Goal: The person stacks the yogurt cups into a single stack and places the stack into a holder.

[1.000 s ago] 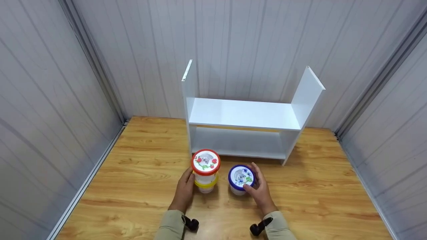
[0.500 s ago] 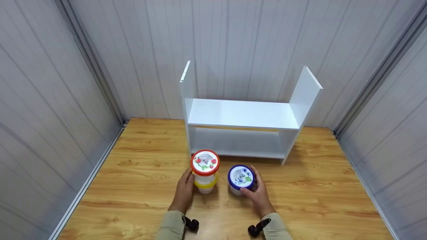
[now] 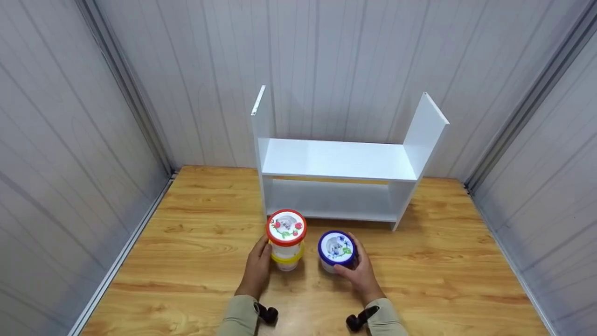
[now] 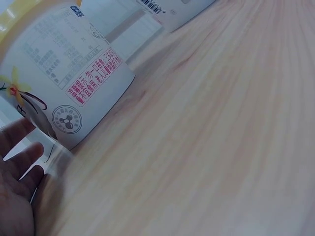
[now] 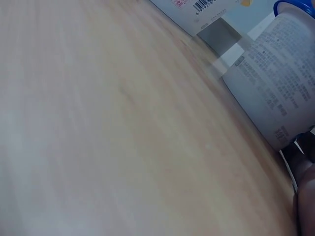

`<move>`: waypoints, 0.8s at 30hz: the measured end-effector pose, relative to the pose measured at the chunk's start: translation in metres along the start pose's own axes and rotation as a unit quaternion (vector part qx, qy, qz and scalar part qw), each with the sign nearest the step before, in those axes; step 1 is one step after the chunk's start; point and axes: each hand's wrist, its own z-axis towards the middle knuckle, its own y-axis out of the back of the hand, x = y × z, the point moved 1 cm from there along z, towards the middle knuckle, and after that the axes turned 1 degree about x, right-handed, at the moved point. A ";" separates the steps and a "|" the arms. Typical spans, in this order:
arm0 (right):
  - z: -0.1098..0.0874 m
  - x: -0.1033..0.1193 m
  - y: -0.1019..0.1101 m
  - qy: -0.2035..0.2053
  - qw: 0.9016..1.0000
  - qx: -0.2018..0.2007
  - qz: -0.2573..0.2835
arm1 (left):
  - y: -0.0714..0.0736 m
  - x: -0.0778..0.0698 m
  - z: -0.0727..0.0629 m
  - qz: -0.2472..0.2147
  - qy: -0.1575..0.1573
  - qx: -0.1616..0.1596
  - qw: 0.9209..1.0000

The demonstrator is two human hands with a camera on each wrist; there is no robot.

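A tub with a red lid stands on top of a yellow-lidded tub, forming an upright stack on the table. My left hand rests against the stack's left side. In the left wrist view its fingers lie beside the lower tub, lightly bent and not wrapped round it. To the right stands a third tub with a blue lid, upright. My right hand holds it from the right, thumb at the front of the lid's rim and fingers round the far side, mostly hidden. Its white printed wall shows in the right wrist view.
A white two-level shelf with tall side panels stands behind the tubs. Its left front corner is close behind the stack. The wooden table is bounded by panelled walls at the back and both sides.
My right thumb has slid from the top of the blue lid down to its front edge. The left hand and the stack stay in place; the view has shifted slightly.
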 end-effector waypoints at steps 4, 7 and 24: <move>0.000 -0.001 0.001 0.006 1.000 -0.005 -0.007 | -0.001 -0.002 0.000 0.002 0.004 0.001 1.000; 0.000 -0.001 0.000 0.008 1.000 -0.007 -0.012 | -0.001 -0.003 0.000 -0.001 0.008 0.001 1.000; 0.001 -0.002 -0.004 0.003 1.000 -0.005 -0.022 | 0.001 -0.003 -0.001 0.002 0.020 0.007 1.000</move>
